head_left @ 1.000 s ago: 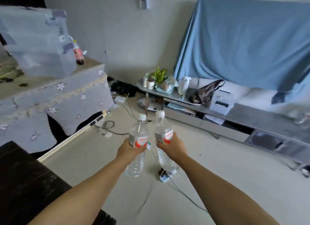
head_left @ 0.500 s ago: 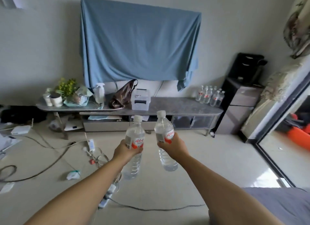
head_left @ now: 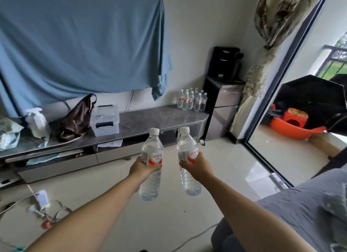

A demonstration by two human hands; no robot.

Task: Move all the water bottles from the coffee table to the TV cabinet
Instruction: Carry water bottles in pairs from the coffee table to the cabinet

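Left hand [head_left: 143,167] and right hand [head_left: 197,165] each grip a full, capped water bottle [head_left: 151,152].

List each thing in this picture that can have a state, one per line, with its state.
Left bottle: capped, upright, held by the left hand.
Right bottle: capped, upright, held by the right hand.
Bottle cluster: capped, standing on the cabinet.
Storage box: lid closed.
Brown bag: slumped.
Blue cloth: draped.
Curtain: tied back.
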